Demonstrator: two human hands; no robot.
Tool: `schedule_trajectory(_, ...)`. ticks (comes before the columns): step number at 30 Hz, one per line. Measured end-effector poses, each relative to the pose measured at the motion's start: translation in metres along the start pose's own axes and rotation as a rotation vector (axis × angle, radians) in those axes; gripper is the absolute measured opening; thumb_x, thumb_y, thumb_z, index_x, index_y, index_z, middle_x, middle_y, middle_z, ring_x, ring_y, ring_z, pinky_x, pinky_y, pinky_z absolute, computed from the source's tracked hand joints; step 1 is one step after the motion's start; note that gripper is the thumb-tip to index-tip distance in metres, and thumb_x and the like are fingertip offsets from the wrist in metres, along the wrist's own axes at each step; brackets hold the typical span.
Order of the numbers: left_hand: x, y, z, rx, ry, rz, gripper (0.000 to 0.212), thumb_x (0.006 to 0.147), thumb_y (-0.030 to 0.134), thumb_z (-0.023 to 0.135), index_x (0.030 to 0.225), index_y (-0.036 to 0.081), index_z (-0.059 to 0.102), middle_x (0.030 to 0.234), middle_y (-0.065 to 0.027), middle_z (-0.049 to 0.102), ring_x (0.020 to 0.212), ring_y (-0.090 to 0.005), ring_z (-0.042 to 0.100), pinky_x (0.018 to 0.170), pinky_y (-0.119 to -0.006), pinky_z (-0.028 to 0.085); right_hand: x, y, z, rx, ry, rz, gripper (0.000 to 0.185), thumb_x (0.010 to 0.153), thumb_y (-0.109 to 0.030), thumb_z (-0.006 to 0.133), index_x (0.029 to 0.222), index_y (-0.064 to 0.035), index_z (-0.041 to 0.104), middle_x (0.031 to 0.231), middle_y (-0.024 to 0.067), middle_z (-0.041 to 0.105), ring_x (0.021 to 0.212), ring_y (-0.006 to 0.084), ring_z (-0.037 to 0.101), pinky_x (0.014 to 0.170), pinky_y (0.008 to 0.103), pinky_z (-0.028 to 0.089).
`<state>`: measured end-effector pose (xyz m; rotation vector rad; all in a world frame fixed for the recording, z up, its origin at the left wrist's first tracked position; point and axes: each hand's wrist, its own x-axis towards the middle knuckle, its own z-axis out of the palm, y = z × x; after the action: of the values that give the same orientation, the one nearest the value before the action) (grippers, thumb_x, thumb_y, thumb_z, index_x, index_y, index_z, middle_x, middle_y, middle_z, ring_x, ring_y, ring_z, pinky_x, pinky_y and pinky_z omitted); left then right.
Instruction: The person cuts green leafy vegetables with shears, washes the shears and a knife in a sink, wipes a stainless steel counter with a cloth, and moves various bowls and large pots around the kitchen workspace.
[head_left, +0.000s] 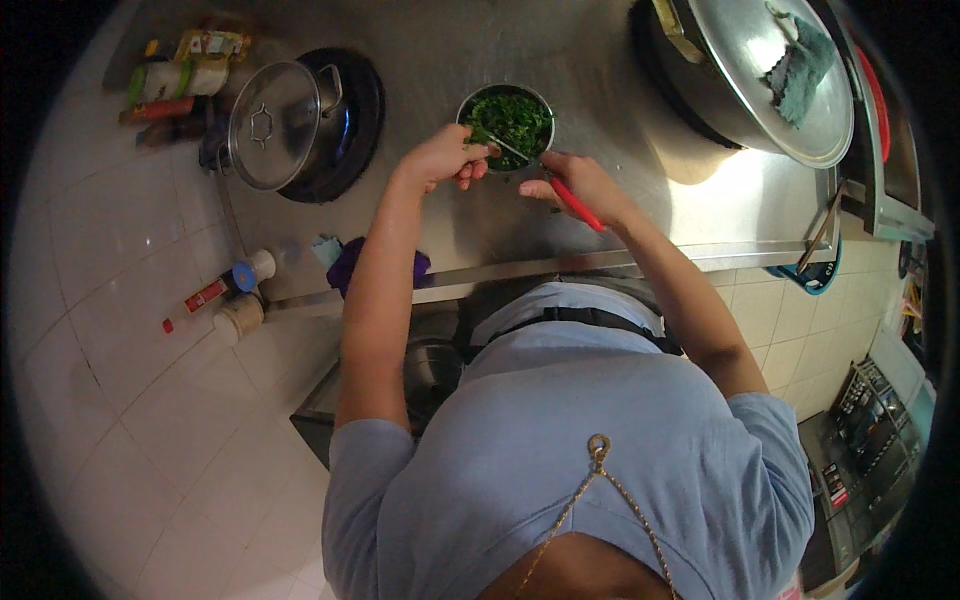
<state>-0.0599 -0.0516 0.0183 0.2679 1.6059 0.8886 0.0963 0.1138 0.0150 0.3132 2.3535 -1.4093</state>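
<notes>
A round metal bowl (553, 135) of chopped leafy greens (510, 112) sits on the steel counter in front of me. My right hand (581, 180), at the bowl's near right rim, grips a knife by its red handle (576, 204). The thin blade (510, 145) reaches left across the bowl over the greens. At the near left rim is my left hand (454, 157), its curled fingers closed on a few leafy greens beside the blade tip. Just what lies under those fingers is partly hidden.
A lidded steel pot (274, 127) stands on a black burner at left, near bottles and jars (180, 79). A large lidded pot (750, 82) with a green cloth (802, 71) on it is at right. A purple cloth (345, 266) lies by the counter's front edge (495, 276).
</notes>
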Motion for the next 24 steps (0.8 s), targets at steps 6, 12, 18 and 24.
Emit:
schedule_trajectory(6,-0.001,0.010,0.010,-0.057,-0.090,0.020,0.013,0.083,0.014,0.054,0.079,0.002,0.052,0.063,-0.0022,0.053,0.049,-0.0082,0.046,0.043,-0.022,0.038,0.005,0.005,0.011,-0.154,0.176,-0.143,0.057,0.070,-0.058,0.059,0.078,-0.0022,0.053,0.060,0.0154,0.055,0.062,0.0333,0.057,0.058,0.0422,0.041)
schedule_trajectory(12,0.004,0.001,0.007,-0.067,-0.108,0.000,0.016,0.085,0.017,0.054,0.080,0.002,0.053,0.065,-0.0027,0.054,0.051,-0.0079,0.048,0.044,-0.021,0.038,0.005,0.004,0.011,-0.050,0.099,-0.044,0.056,0.070,-0.058,0.059,0.072,-0.0021,0.055,0.054,0.0135,0.053,0.058,0.0324,0.056,0.055,0.0414,0.040)
schedule_trajectory(18,0.011,0.002,0.017,0.047,-0.069,-0.071,0.017,0.086,0.017,0.051,0.080,0.002,0.053,0.064,-0.0053,0.057,0.050,-0.0084,0.049,0.043,-0.023,0.041,0.010,0.010,0.018,-0.058,0.132,-0.036,0.062,0.068,-0.063,0.057,0.078,-0.0017,0.058,0.061,0.0184,0.057,0.065,0.0369,0.058,0.060,0.0426,0.044)
schedule_trajectory(24,0.021,-0.006,0.011,0.055,-0.020,-0.100,0.018,0.087,0.018,0.049,0.084,0.001,0.053,0.062,-0.0060,0.056,0.048,-0.0089,0.048,0.040,-0.024,0.040,0.019,0.003,0.009,0.057,-0.035,0.106,0.058,0.068,-0.059,0.061,0.073,-0.0014,0.058,0.054,0.0144,0.055,0.057,0.0290,0.059,0.055,0.0390,0.044)
